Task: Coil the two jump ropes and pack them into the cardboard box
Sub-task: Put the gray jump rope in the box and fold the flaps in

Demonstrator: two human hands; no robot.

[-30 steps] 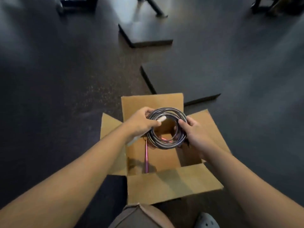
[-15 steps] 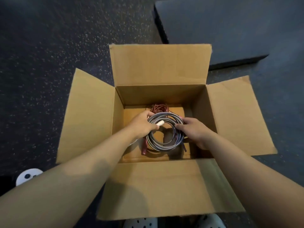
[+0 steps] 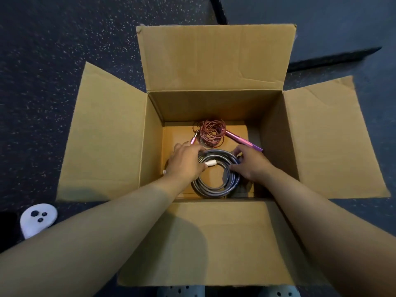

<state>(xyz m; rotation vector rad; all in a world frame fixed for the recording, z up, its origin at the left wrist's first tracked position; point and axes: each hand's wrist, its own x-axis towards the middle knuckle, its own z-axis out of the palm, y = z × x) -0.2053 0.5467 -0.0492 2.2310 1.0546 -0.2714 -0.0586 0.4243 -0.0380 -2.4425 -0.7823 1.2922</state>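
An open cardboard box (image 3: pixel 216 103) stands on the dark floor with all flaps spread out. On its bottom at the back lies a coiled thin red jump rope (image 3: pixel 212 132) with pink handles. In front of it a coiled grey jump rope (image 3: pixel 216 185) with a white handle lies low in the box. My left hand (image 3: pixel 185 162) grips the coil's left side and the white handle. My right hand (image 3: pixel 251 165) holds the coil's right side with curled fingers.
The floor is dark speckled rubber. A raised dark mat (image 3: pixel 310 22) lies beyond the box at the upper right. A white clog (image 3: pixel 37 219) sits at the lower left, and two more shoe tips (image 3: pixel 182 291) show at the bottom edge.
Both hands have lowered the grey coil from above the box down to its bottom. The camera moved in closer over the box.
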